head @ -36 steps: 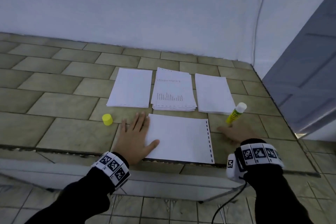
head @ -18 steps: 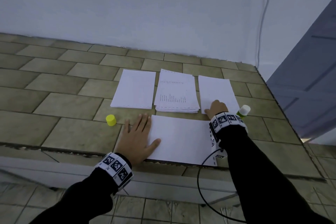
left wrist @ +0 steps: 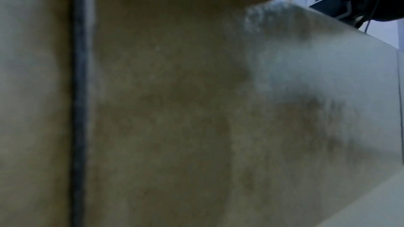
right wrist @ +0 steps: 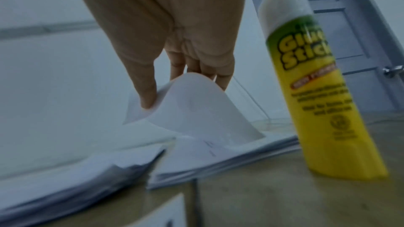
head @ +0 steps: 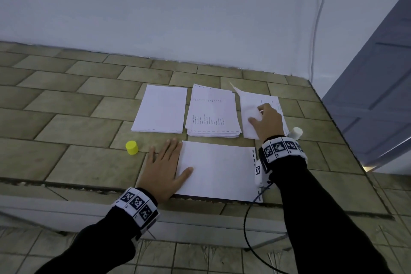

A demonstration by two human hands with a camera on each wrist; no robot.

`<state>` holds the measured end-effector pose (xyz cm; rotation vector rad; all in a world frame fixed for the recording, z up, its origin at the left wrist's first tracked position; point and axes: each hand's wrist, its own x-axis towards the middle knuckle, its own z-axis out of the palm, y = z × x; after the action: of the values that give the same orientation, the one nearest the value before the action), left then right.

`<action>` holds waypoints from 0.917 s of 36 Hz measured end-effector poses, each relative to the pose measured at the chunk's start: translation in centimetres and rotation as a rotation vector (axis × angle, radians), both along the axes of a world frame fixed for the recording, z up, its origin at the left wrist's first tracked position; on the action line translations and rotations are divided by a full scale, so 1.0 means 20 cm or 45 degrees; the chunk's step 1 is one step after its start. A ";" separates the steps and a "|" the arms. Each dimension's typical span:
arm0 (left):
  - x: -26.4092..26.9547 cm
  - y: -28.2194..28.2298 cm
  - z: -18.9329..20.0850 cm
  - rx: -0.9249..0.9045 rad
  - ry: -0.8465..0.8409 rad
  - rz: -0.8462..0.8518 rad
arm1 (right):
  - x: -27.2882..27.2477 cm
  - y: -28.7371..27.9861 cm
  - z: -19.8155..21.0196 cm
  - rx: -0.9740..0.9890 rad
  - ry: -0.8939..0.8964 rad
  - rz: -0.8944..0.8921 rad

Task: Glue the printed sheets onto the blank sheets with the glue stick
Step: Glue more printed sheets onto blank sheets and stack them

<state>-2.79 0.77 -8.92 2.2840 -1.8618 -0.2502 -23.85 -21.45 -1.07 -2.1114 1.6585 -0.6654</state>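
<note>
Curling upward off the right-hand stack (head: 275, 104), the top sheet (right wrist: 192, 108) is pinched between the thumb and fingers of the right hand (head: 268, 121), its far corner raised in the air. The glue stick (right wrist: 317, 92) stands upright and uncapped just beside that stack, near the right wrist. In front of the stacks a single blank sheet (head: 218, 169) lies flat near the counter's front edge, and the left hand (head: 163, 167) rests on its left edge with fingers straight and spread, holding nothing. Two more piles sit behind: a printed stack (head: 212, 113) in the middle and a blank stack (head: 161, 111) on the left. The yellow cap (head: 132, 147) stands on the tiled counter (head: 66, 118), near the left hand.
</note>
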 end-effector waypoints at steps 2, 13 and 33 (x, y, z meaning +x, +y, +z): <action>0.00 0.00 0.01 -0.044 0.083 0.020 | 0.00 0.07 0.05 -0.004 -0.134 0.113; 0.03 0.02 0.13 -0.651 1.293 0.313 | -0.14 0.46 0.00 -0.022 -0.248 0.714; 0.01 -0.02 0.22 -0.250 1.615 0.220 | -0.28 0.51 -0.06 0.512 -0.674 0.439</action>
<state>-2.69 0.40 -4.43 1.4518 -0.9383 -1.0950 -29.52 -11.19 -2.24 -1.6820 1.0099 -0.6413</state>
